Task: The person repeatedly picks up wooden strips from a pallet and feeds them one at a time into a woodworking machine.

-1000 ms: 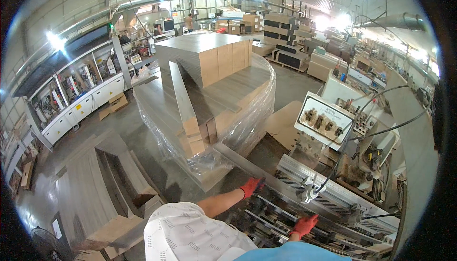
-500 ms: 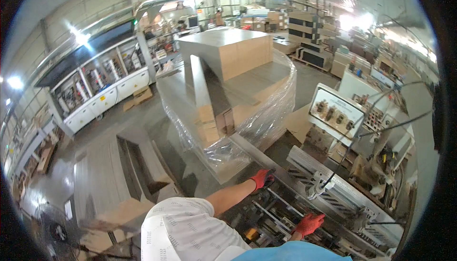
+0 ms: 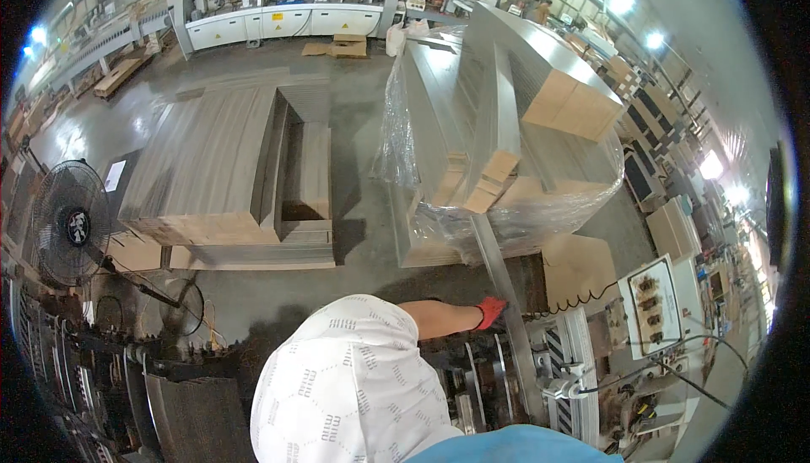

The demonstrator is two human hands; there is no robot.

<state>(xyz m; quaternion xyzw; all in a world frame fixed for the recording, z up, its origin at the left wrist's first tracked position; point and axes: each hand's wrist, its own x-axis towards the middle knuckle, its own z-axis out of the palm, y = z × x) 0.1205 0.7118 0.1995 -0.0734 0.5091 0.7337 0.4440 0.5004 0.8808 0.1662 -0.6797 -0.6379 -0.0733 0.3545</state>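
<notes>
My left hand (image 3: 489,313), in a red glove, is at the left edge of a long, narrow grey board (image 3: 509,301). Its fingers look closed on that edge, though their tips are small in the picture. The board runs from the wrapped stack down over a machine bed with metal rails (image 3: 477,379). Its lower end goes out of sight behind my blue garment (image 3: 515,448). My right hand is hidden from view.
A plastic-wrapped stack of grey panels (image 3: 557,155) stands ahead, with narrow bundles on top. Left of it lies another panel stack (image 3: 202,159), near a black fan (image 3: 74,225). A control box with knobs (image 3: 651,307) and hanging cables are on the right.
My view has swung left, bringing the left panel stack and fan fully in. My left hand remains by the board. My right hand, seen earlier over the machine, has left the picture.
</notes>
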